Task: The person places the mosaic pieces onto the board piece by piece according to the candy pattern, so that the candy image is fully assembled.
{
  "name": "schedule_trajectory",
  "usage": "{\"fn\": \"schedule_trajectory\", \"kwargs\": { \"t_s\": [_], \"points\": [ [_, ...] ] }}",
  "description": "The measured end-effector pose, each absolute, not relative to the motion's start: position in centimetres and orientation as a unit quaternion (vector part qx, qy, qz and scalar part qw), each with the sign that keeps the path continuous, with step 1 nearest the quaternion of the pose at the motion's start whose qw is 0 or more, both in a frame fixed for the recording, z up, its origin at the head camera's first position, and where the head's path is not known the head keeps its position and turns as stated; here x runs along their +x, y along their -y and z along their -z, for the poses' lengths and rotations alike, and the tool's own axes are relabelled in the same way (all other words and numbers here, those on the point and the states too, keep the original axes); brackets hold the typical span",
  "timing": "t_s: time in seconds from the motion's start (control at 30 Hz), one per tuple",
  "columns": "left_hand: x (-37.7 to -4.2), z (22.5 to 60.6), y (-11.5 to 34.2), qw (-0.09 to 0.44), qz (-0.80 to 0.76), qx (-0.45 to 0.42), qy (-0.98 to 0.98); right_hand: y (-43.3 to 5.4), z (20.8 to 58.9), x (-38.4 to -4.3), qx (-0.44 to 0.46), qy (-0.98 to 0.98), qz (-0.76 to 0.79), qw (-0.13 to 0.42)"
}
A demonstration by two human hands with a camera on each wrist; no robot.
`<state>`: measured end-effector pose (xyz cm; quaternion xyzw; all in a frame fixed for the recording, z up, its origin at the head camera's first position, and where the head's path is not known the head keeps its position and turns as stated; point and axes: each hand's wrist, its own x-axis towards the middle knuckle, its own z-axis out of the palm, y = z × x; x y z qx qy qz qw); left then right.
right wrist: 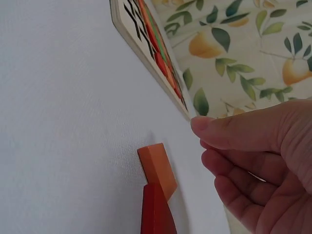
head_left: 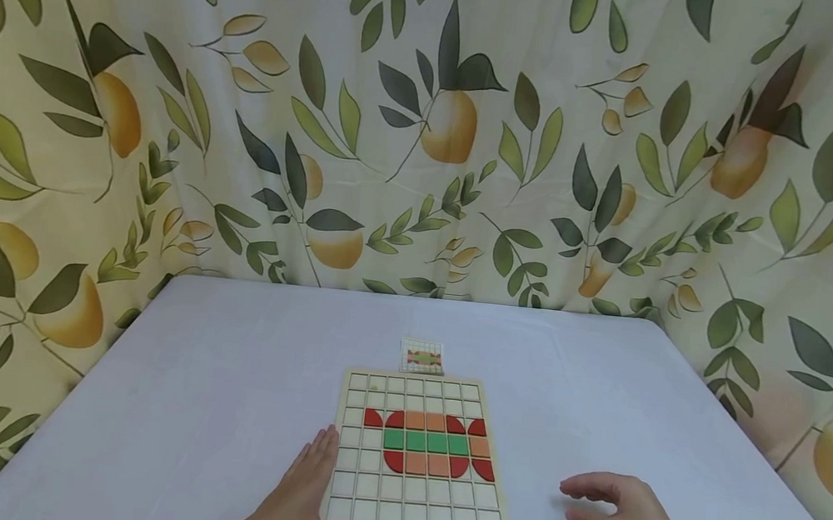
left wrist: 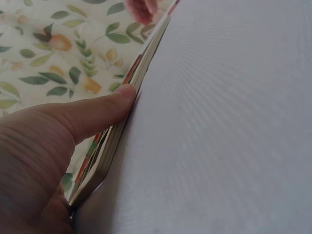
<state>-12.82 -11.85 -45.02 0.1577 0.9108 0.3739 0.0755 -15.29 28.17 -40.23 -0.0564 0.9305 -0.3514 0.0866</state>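
A wooden grid board [head_left: 429, 517] lies on the table with red, orange and green tiles in its middle rows. The green tiles [head_left: 416, 441] form a row between rows of orange squares and red rounded pieces. My left hand [head_left: 296, 491] rests against the board's left side with straight fingers, its thumb [left wrist: 105, 114] along the near edge. Right of the board, my right hand [head_left: 625, 514] hovers with loosely bent fingers just above a loose orange square [right wrist: 158, 168] and a red piece [right wrist: 156, 209]. Nothing shows between its thumb and fingers.
A small pattern card [head_left: 422, 357] lies just beyond the board's far edge, showing a similar coloured design. White cloth [head_left: 239, 377] covers the table. A curtain [head_left: 406, 209] with leaves and fruit hangs behind and along both sides.
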Motion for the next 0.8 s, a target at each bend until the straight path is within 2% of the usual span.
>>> {"fn": "schedule_trajectory", "kwargs": {
  "t_s": [0.23,0.4,0.47,0.63,0.8],
  "points": [
    [-12.9,45.3,11.9,0.069,-0.371,0.160,-0.912,-29.5,40.2,-15.0,-0.067,-0.915,0.379,0.121],
    [-12.9,45.4,11.9,0.068,-0.370,0.158,-0.913,-29.9,40.5,-14.6,0.003,-0.903,0.395,0.170],
    [-12.9,45.4,11.9,0.068,-0.369,0.157,-0.914,-30.2,40.7,-14.6,0.005,-0.899,0.395,0.190],
    [-12.9,45.4,11.9,0.069,-0.366,0.158,-0.915,-31.1,40.9,-14.5,-0.077,-0.884,0.401,0.228],
    [-12.8,45.3,11.9,0.069,-0.366,0.160,-0.914,-31.6,41.1,-14.4,-0.149,-0.879,0.393,0.226]
  ]
}}
